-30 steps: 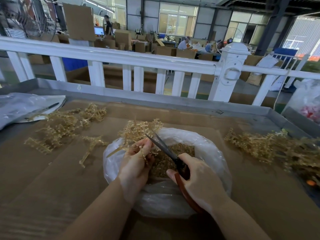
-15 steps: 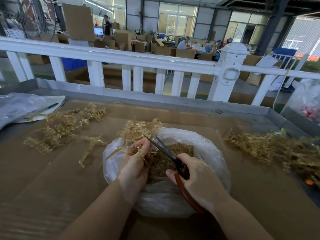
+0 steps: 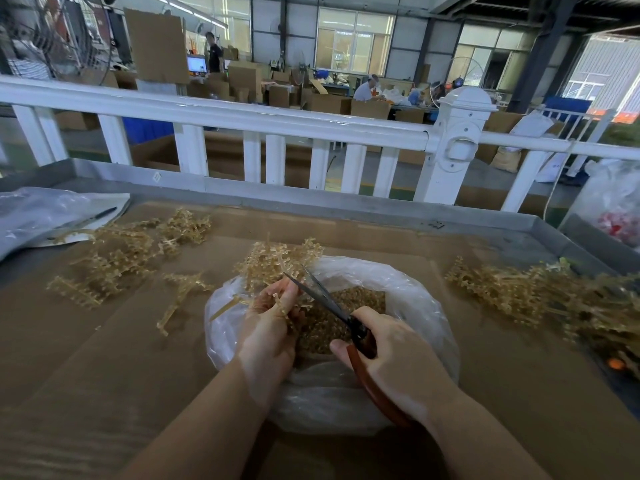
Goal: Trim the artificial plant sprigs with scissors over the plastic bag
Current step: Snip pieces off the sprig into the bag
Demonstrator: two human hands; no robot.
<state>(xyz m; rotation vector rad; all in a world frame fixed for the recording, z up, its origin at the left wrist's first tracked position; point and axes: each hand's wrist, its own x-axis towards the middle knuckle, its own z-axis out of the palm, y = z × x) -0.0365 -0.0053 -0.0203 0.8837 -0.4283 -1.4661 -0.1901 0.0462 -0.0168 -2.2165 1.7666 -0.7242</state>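
Observation:
A clear plastic bag lies open on the cardboard-covered table, with tan trimmed bits heaped inside. My left hand holds a tan plastic sprig over the bag's left rim, its branched top sticking up beyond my fingers. My right hand grips the red-brown handles of the scissors. Their dark blades are parted and point up-left, with the tips right beside my left fingers.
Loose sprigs lie in a pile at the left and in a larger heap at the right. A plastic sheet with a pen sits far left. A white railing runs behind the table's metal rim.
The scissors' blades have crept slightly closer to my left fingers and the sprig. Both hands stay over the bag.

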